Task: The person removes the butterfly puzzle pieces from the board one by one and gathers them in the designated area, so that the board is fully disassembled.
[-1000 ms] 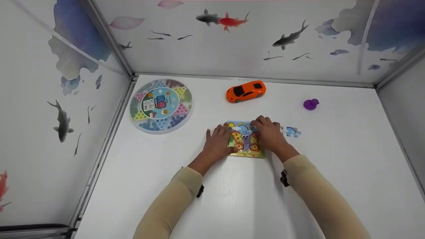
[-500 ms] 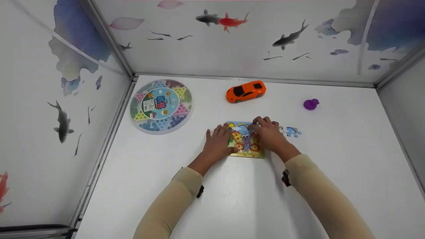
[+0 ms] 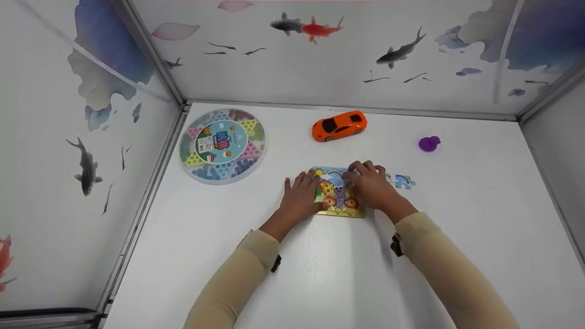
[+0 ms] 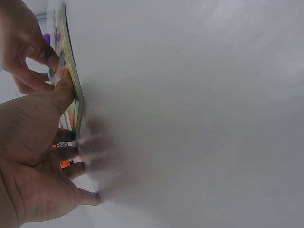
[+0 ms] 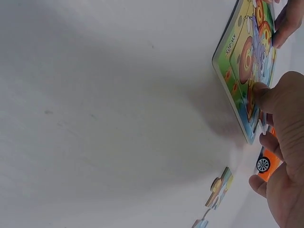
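A square butterfly jigsaw puzzle (image 3: pixel 339 201) lies on the white table between both hands. My left hand (image 3: pixel 298 196) rests along its left side, fingers extended and thumb over the front part. My right hand (image 3: pixel 374 186) is over the upper right part with bent fingers. In the right wrist view, the thumb lies on the picture, and a pale-edged puzzle piece (image 5: pixel 261 127) shows between thumb and forefinger, tilted above the board. Most of that piece is hidden by the fingers. Loose puzzle pieces (image 3: pixel 403 182) lie just right of the right hand.
An orange toy car (image 3: pixel 339 126) stands behind the puzzle. At back left lies a round Chinese checkers board (image 3: pixel 222 146). A purple toy duck (image 3: pixel 428 144) sits at back right. Printed panels wall in the table at the back and sides.
The right hand has shifted very slightly over the puzzle's upper right, its forearm drifting a little to the right. The left hand and the loose pieces stay where they were.
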The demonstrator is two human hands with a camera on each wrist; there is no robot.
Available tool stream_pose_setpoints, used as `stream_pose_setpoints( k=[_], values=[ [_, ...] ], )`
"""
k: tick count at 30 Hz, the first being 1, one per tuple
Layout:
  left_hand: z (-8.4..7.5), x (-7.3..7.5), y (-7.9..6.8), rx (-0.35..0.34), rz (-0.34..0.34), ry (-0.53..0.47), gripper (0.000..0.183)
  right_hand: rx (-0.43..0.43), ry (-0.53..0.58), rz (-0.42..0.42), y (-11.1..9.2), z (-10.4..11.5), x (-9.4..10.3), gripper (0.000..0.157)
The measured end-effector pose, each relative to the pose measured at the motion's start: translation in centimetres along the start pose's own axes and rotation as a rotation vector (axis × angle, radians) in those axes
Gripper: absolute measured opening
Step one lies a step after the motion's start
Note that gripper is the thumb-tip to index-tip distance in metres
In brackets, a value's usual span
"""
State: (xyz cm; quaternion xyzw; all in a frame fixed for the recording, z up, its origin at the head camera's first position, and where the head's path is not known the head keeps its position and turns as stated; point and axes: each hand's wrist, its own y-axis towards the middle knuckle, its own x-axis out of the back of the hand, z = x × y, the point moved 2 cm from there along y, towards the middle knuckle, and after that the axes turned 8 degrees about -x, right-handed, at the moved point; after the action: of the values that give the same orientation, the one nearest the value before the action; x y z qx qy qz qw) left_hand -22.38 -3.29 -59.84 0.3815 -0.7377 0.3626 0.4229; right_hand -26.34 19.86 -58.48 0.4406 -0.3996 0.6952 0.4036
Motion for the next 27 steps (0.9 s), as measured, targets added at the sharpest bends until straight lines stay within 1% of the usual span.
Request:
stream_pose_setpoints(
  k=[11,14,17,20,21,27],
  values=[
    [0.1,-0.2,0.1,0.003,0.008,0.000,0.095,0.028,-0.045,-0.051,-0.4,-0.5,0.1,0.036],
    [0.5,-0.6,0.5,-0.004,-0.004,-0.025,0.096,0.031,-0.046,-0.061,-0.6,-0.6,0.3,0.035],
    [0.8,-1.0,0.8,-0.013,-0.019,-0.028,0.097,0.035,-0.039,-0.069,-0.8,-0.9,0.4,0.035],
    [0.8,-1.0,0.8,-0.013,-0.023,-0.017,0.097,0.041,-0.036,-0.076,-0.9,-1.3,0.5,0.038],
    [0.6,-0.7,0.6,-0.009,-0.015,-0.012,0.097,0.041,-0.035,-0.078,-0.9,-1.4,0.6,0.038],
    [0.1,-0.2,0.3,0.002,0.000,0.019,0.094,0.017,-0.022,-0.083,-1.2,-2.4,1.2,0.032]
  ],
)
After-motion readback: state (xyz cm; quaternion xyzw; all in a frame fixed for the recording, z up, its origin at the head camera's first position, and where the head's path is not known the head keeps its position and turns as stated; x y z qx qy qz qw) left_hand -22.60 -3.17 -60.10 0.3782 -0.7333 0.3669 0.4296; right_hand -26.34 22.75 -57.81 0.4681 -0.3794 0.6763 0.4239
